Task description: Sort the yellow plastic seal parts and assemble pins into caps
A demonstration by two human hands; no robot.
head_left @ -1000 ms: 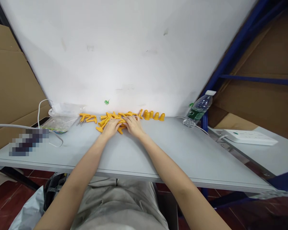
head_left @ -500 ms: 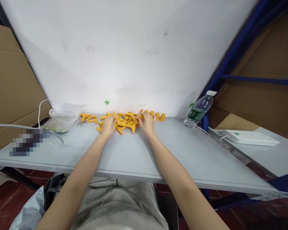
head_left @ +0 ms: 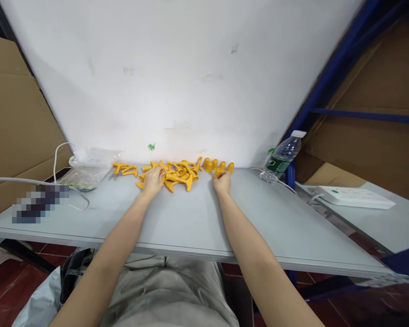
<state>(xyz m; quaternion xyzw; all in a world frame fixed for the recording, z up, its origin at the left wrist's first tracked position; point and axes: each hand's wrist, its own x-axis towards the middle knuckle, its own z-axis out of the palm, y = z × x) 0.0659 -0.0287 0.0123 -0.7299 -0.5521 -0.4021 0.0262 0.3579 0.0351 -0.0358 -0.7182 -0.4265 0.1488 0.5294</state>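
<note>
My left hand point(head_left: 153, 181) lies at the left side of a pile of yellow plastic pieces point(head_left: 180, 178). Its fingers curl over pieces there, and which one they grip is partly hidden. Away to the right, my right hand point(head_left: 222, 183) has its fingers closed on a small yellow cup-shaped piece point(head_left: 218, 172), low over the tabletop. Just behind it, several like cup-shaped pieces point(head_left: 222, 165) stand in a row near the white wall. Two or so branched yellow pieces point(head_left: 125, 169) lie left of the pile, with small metal bits point(head_left: 115, 175) beside them.
A plastic bottle point(head_left: 282, 157) leans at the table's right. Clear plastic bags point(head_left: 92, 170) and a white cable point(head_left: 20, 180) lie on the left. Cardboard point(head_left: 13, 113) stands at the left edge, and a white power strip point(head_left: 356, 196) sits on the right-hand surface.
My right hand has moved from the pile's right edge to the right and slightly towards me, now with a cup-shaped piece in its fingers. My left hand has stayed in place.
</note>
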